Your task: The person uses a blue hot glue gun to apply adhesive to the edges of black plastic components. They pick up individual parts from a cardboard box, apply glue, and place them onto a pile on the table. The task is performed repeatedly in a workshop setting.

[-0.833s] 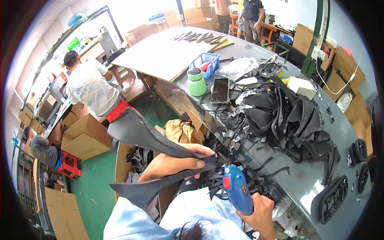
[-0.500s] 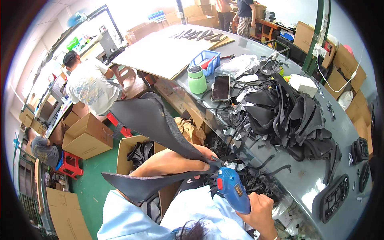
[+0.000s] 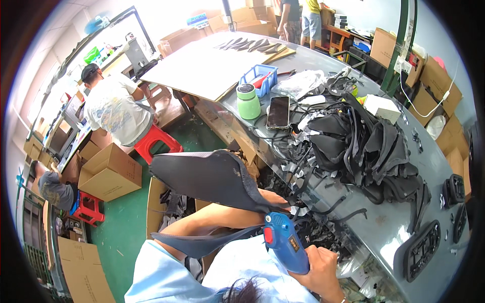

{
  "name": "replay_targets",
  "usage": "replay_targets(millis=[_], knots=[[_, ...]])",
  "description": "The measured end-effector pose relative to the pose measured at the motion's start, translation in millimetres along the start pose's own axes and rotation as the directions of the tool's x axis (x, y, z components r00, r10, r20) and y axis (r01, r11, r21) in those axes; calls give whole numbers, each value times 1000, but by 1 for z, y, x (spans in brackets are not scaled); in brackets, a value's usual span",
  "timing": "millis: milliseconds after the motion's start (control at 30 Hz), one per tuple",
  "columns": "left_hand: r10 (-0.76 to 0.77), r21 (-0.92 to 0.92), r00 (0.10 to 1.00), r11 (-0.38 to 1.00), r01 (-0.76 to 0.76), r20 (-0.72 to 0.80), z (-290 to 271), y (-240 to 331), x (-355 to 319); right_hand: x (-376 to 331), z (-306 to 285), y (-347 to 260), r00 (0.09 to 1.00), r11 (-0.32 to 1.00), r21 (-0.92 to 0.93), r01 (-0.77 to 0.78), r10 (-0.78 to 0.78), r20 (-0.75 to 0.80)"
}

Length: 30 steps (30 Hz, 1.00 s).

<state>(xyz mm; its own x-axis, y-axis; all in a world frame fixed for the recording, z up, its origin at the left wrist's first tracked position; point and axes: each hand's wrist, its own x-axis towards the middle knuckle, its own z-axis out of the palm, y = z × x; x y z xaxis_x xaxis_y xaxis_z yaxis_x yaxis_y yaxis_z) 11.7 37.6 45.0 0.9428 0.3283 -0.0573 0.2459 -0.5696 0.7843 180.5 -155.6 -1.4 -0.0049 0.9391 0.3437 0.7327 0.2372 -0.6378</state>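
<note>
My left hand (image 3: 275,197) grips a black padded sheet piece (image 3: 202,179), curved and two-winged, by its narrow middle. One wing spreads above my left forearm, and the other (image 3: 207,242) hangs below it. In my right hand (image 3: 319,272) is a blue cordless power cutter (image 3: 287,245) with a red button, its fingers wrapped round the handle. The cutter's head meets the piece close to my left fingers; its tip is hidden there.
On the grey table (image 3: 371,230) lie a heap of black padded pieces (image 3: 353,144), a phone (image 3: 278,112), a green flask (image 3: 248,102) and a blue basket (image 3: 268,83). Open cartons (image 3: 113,174) stand at left. One person (image 3: 116,108) sits on a red stool (image 3: 156,141); others are farther off.
The upper wing has swung down and right, uncovering the red stool. The lower wing has shifted right. The cutter and my right hand have moved slightly left. People at the back have moved.
</note>
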Motion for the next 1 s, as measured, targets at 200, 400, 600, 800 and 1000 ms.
replay_targets(millis=[200, 400, 600, 800, 1000], knots=[[-96, -138, 982, 988, 73, -164, -16, 9, -8, 1, 13, -2, 995, 993, 80, -92, 95, -31], [-14, -486, 607, 614, -622, -794, -10, 21, 0, 2, 13, 5, 987, 989, 17, -148, 149, -61], [-58, -376, 465, 679, -630, -884, 12, 23, 2, 1, 15, 2, 987, 989, 23, -144, 145, -65], [-90, -356, 418, 699, -620, -904, 30, 26, 8, 4, 13, -3, 986, 983, 115, -142, 150, -68], [18, -256, 380, 709, -657, -925, 45, 15, 13, 6, 18, -9, 977, 956, 242, -167, 194, -91]])
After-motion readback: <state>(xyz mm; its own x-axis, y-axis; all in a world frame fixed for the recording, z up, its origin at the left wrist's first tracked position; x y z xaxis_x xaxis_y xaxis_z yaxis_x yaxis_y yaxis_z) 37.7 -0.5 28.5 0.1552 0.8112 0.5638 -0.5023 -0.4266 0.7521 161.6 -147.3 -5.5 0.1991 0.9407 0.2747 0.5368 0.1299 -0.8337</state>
